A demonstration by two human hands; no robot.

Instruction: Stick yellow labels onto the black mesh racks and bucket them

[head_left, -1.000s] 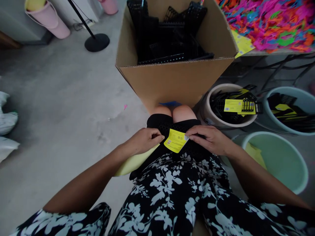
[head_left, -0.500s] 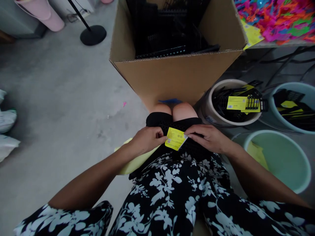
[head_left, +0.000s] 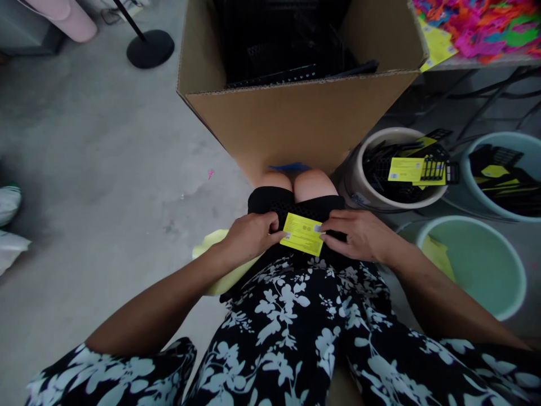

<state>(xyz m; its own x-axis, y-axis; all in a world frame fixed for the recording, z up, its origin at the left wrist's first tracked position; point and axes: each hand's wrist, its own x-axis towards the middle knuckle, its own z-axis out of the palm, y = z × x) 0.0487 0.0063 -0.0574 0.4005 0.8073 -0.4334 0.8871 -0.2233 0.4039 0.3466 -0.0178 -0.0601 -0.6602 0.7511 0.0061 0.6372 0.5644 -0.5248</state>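
Observation:
A yellow printed card (head_left: pixel 302 234) lies over my lap, its print facing up. My left hand (head_left: pixel 252 237) pinches the card's left end between thumb and fingers. At the right end my right hand (head_left: pixel 357 234) is closed on the card, thumb below and fingers above. Beneath the card is a black perforated piece (head_left: pixel 296 209), hard to separate from the dark clothing; whether my fingers also grip it I cannot tell. A pale yellow sheet (head_left: pixel 230 280) shows behind my left forearm.
In front of my knees stands a cardboard box (head_left: pixel 291 121) with black plastic pieces. To the right are a white bucket (head_left: pixel 357 169) and a blue bucket (head_left: pixel 469 175) with black pieces and yellow cards, and a green bucket (head_left: pixel 490 265). Colourful plastic pieces (head_left: pixel 486 28) cover a table.
The yellow card has turned flatter and squarer, its right end now lower and its whole right edge showing. My right fingers have shifted on that edge. The view has tilted slightly.

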